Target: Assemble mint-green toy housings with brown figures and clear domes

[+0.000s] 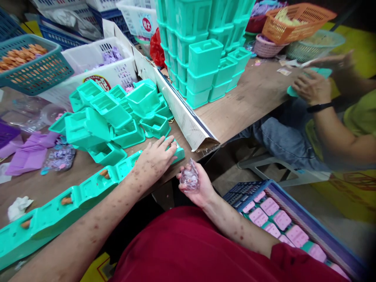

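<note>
Hands at the green boxes

Left hand [157, 156] lies flat with its fingers spread on the last green box [176, 150] in a long row of boxes [73, 199], near the middle of the frame. Right hand [195, 186] sits just below the middle, curled around a small clear bag [190, 178]. A pile of green boxes [114, 113] sits at middle left. Another person's hands [313, 84] work at upper right. Pink packs fill a blue crate [293, 207] at lower right.
</note>
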{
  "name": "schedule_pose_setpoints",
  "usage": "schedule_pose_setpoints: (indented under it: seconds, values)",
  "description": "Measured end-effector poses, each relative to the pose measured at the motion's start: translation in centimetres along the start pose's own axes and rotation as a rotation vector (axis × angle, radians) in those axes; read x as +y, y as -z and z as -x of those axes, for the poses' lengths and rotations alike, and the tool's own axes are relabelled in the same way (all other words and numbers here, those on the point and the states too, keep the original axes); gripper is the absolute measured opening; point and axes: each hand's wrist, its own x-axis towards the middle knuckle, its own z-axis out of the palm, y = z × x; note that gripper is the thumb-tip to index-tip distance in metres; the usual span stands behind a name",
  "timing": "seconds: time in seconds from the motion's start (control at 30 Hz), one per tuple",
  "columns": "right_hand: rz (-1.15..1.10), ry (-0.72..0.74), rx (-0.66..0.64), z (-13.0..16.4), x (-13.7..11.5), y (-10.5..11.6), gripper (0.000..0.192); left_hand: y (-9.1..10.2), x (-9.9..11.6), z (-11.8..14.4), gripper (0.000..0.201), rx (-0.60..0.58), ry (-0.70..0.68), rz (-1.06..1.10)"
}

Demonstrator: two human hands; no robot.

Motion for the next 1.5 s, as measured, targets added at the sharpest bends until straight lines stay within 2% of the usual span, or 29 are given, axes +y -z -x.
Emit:
schedule_pose_setpoints:
  seconds: [0.23, 0.37, 0.5, 0.7, 0.83, 0.93, 1.1, 1.2, 1.33, 1.5]
  values:
    - [0.003, -0.004, -0.011, 0.1, -0.1, -0.2, 0.035, -0.3, -0.2, 0.8, 0.052, 0.038, -0.017, -0.03]
    - [-0.001, 0.005, -0.017, 0.0, 0.0, 0.0, 0.036, -0.8, -0.7, 1.3, 0.053, 0.093, -0.039, 0.041]
    - [0.006, -0.005, -0.017, -0.2, 0.1, 0.0, 0.032, -1.2, -0.5, 1.6, 0.054, 0.14, -0.004, 0.123]
    - [0.041, -0.022, -0.08, 0.6, -0.3, -1.1, 0.032, -0.3, 0.3, 1.5, 0.058, 0.092, 0.062, 0.201]
    - [0.054, -0.021, -0.126, 1.4, -0.2, -1.6, 0.03, 1.9, -0.6, 0.3, 0.04, 0.04, 0.091, 0.34]
    - [0.054, -0.013, -0.133, 1.7, -0.2, -1.4, 0.03, 2.9, -1.8, -1.1, 0.039, -0.039, 0.097, 0.391]
    - [0.042, 0.006, -0.085, 1.7, -0.5, -0.5, 0.031, 1.8, -3.2, -2.4, 0.065, -0.125, 0.265, 0.428]
    - [0.046, 0.0, -0.07, 1.5, -0.7, -0.2, 0.03, 1.5, -3.5, -2.2, 0.075, -0.21, 0.264, 0.481]
    - [0.059, -0.016, -0.09, 0.9, -1.0, -0.2, 0.029, 1.8, -3.3, -2.0, 0.072, -0.217, 0.299, 0.503]
    - [0.035, -0.058, -0.088, 0.0, -1.4, -0.3, 0.027, 1.5, -3.1, -2.3, 0.068, -0.222, 0.435, 0.58]
